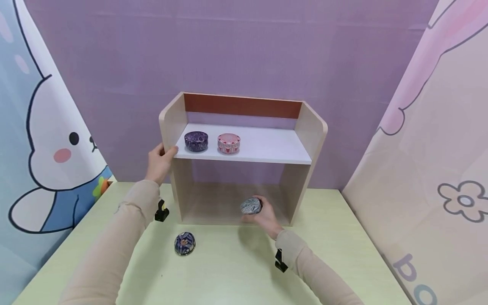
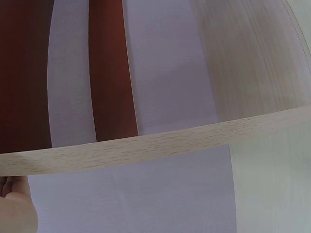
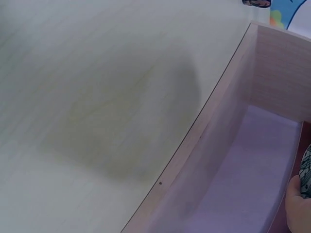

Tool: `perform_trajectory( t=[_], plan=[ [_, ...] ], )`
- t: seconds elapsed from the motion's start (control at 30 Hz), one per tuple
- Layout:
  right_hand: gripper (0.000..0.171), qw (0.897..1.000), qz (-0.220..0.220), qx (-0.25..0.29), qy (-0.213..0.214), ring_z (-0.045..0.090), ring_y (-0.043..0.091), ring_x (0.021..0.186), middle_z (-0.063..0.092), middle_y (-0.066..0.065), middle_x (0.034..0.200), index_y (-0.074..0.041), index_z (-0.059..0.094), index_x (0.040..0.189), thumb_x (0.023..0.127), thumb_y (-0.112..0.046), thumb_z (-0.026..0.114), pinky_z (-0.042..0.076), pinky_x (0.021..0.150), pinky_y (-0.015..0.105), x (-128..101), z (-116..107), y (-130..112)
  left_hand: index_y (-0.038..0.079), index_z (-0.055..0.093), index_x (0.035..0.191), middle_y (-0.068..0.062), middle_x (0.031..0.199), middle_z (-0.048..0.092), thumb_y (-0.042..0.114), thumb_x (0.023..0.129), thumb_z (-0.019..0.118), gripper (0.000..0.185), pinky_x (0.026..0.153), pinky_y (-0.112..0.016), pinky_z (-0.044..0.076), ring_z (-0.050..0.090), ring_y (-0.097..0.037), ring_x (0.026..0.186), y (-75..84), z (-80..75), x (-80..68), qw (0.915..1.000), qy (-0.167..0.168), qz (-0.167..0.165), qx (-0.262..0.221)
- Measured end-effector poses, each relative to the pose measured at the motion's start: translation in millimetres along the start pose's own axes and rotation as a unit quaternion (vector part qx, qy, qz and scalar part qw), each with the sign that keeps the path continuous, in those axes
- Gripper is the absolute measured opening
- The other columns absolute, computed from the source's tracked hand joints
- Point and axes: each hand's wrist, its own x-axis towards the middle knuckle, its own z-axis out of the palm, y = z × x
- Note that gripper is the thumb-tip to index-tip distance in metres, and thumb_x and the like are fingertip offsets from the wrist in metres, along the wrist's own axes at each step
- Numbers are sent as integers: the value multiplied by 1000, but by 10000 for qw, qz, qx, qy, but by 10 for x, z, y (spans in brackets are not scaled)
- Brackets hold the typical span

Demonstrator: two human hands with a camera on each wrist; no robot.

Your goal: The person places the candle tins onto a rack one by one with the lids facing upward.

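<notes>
My left hand (image 1: 159,163) grips the front edge of the left side panel of a small wooden shelf unit (image 1: 244,203), right where the white upper board (image 1: 267,142) meets it. In the left wrist view only part of that hand (image 2: 18,208) shows, below the panel edge. My right hand (image 1: 264,216) holds a round silver-grey patterned tin (image 1: 250,206) between thumb and fingers, in front of the lower compartment. The same tin (image 3: 306,174) is partly cut off in the right wrist view. On the upper board sit a dark purple tin (image 1: 196,141) and, beside it, a pink tin (image 1: 228,143).
A dark blue floral tin (image 1: 184,243) lies on the pale green table (image 1: 213,275), in front of the unit's left side. Behind stands a purple cloth backdrop (image 1: 244,51). Cartoon-printed panels (image 1: 57,127) flank the table on both sides.
</notes>
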Motion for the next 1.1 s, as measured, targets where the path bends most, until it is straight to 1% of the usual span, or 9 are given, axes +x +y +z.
perform_trajectory(
  t=[0.13,0.27,0.33,0.5,0.7,0.87,0.9,1.03,1.1],
  plan=[
    [80,9999,-33,103,-8,50,34,111,50,21,124,-1,43,128,57,1,81,43,94,43,-23,-24,-50,7,46,133,-15,122,53,38,91,49,52,86,-27,38,47,-16,101,5,5,-10,10000,6,10,-14],
    [79,9998,-129,44,109,51,31,111,51,18,123,-5,45,126,56,0,82,43,95,40,-47,-22,-106,6,48,131,-13,116,54,36,91,50,50,82,-23,38,47,-13,96,14,6,-3,10000,61,48,-4],
    [78,9996,-257,-81,122,51,29,110,52,16,121,-7,46,125,56,-3,82,43,95,39,-57,-14,-122,6,49,130,-12,114,53,35,90,50,49,80,-22,38,47,-12,94,14,3,-3,9999,98,47,-16],
    [76,9985,-493,-220,108,52,28,110,54,13,119,-8,47,123,56,-5,83,43,95,40,-82,5,-159,7,47,133,-13,117,53,36,91,49,51,82,-23,38,46,-13,96,18,-7,-9,10000,68,55,-27],
    [78,9978,-550,-342,166,51,28,111,53,13,121,-8,46,124,57,-8,84,41,97,41,-126,13,-254,6,47,132,-15,118,53,35,91,50,51,82,-23,38,47,-14,97,15,-5,-11,10000,64,35,-63],
    [79,9957,-773,-494,157,51,30,111,53,15,123,-5,46,128,58,-7,84,41,96,43,-175,-26,-394,6,47,133,-16,121,53,36,91,49,51,84,-25,38,47,-16,99,15,-6,-4,9999,30,96,-10],
    [79,9955,-789,-511,130,52,31,111,53,17,123,-4,46,128,59,-6,83,42,95,43,-205,-41,-456,6,47,133,-16,121,53,36,91,49,51,84,-25,38,47,-16,99,13,-4,-2,9999,19,103,-19],
    [75,9958,-697,-589,-33,53,32,109,54,19,122,-2,47,128,62,-3,81,44,92,42,-347,-122,-729,6,48,131,-15,118,53,35,91,50,50,82,-23,38,47,-14,97,4,3,4,9999,22,108,-23],
    [74,9957,-682,-620,-90,54,31,108,55,20,120,-2,48,128,62,-2,81,46,90,41,-357,-163,-792,6,49,130,-14,117,53,35,90,50,50,81,-22,38,47,-13,96,3,6,4,9999,34,92,-25]
  ],
)
